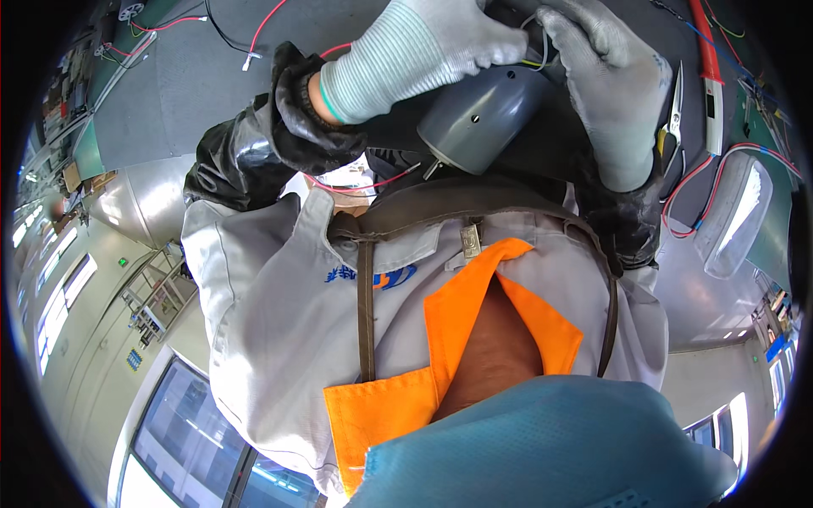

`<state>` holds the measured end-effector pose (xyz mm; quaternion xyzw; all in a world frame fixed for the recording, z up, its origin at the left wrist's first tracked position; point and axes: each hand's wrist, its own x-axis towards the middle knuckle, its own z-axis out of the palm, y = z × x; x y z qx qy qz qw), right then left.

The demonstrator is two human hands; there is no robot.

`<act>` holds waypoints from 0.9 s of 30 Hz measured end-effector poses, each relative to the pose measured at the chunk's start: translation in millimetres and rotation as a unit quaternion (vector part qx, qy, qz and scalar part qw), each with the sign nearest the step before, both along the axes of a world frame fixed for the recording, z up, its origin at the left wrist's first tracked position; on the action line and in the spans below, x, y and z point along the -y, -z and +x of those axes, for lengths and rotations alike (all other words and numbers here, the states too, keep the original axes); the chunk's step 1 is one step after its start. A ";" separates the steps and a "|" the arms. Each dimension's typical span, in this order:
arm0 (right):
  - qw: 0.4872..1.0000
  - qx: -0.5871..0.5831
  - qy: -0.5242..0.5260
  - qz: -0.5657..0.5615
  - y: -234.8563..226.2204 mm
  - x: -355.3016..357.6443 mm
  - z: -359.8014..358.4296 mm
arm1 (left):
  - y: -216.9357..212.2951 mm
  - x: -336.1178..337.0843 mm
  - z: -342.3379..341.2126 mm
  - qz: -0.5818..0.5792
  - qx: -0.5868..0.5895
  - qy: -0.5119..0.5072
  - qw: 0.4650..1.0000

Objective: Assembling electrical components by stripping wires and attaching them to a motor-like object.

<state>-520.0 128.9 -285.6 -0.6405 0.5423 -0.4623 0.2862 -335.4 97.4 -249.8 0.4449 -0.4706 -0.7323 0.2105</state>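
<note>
A dark grey cylindrical motor [453, 127] lies tilted on the bench in front of my chest, with its metal shaft pointing toward me. Both hands wear pale grey knitted gloves. My left hand [428, 55] closes its thumb and fingers at the motor's far end, where what they grip is hidden. Across from it, my right hand [611, 80] pinches a thin pale cable tie [544, 52] that curves down beside the motor. A bit of yellow-green wire [532, 63] shows between the hands.
Scissors [675, 110] lie right of my right hand, beside a red-and-white tool [712, 93]. Red and blue wires [677, 199] loop near a grey shallow tray [737, 220]. Red leads [258, 38] with end connectors lie at the far left of the dark bench mat [182, 93].
</note>
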 end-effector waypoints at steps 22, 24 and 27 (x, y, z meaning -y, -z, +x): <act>0.983 -0.092 0.112 -0.116 60.3 42.5 -50.8 | 31.0 -40.1 -20.5 -0.572 0.278 -0.006 0.771; 0.988 -0.098 0.095 -0.077 48.6 39.7 -44.8 | 24.5 -40.5 -16.1 -0.563 0.312 0.007 0.765; 0.893 0.436 0.019 0.109 13.1 29.7 -34.4 | 28.7 -34.7 -16.1 -0.538 0.326 0.048 0.776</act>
